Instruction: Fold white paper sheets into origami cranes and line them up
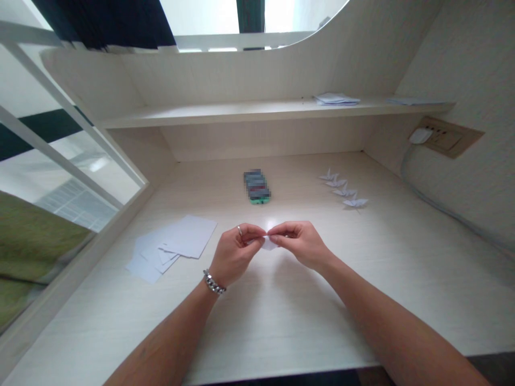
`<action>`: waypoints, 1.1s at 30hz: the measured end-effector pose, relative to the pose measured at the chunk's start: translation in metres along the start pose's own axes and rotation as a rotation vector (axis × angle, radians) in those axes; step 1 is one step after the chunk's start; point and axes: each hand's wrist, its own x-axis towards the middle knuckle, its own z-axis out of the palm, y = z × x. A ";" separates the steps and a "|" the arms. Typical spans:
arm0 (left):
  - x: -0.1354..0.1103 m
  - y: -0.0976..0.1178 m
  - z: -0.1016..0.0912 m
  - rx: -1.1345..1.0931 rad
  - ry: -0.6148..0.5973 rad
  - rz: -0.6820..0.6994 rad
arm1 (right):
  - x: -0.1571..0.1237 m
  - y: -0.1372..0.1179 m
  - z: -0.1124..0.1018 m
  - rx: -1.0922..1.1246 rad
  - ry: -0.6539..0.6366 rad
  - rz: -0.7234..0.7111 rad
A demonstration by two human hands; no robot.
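A small folded piece of white paper (269, 244) is held between both hands over the middle of the desk. My left hand (237, 252), with a ring and a chain bracelet at the wrist, pinches its left side between thumb and fingers. Opposite it, my right hand (301, 244) pinches the right side, and the fingertips of the two hands nearly meet. Fingers cover most of the paper, so its exact shape is hidden. To the left lie several loose white paper sheets (193, 236). Several folded paper cranes (355, 203) stand in a row at the back right.
A phone-like object (257, 187), blurred out, lies behind my hands. The desk (314, 332) has a raised shelf (225, 115) bearing a stack of paper (336, 99). On the right wall a white plug (420, 135) sits in a socket, its cable (442, 209) running down along the desk's side.
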 end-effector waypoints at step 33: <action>-0.001 0.001 0.001 0.035 0.073 -0.010 | -0.007 -0.013 0.006 -0.441 0.055 -0.192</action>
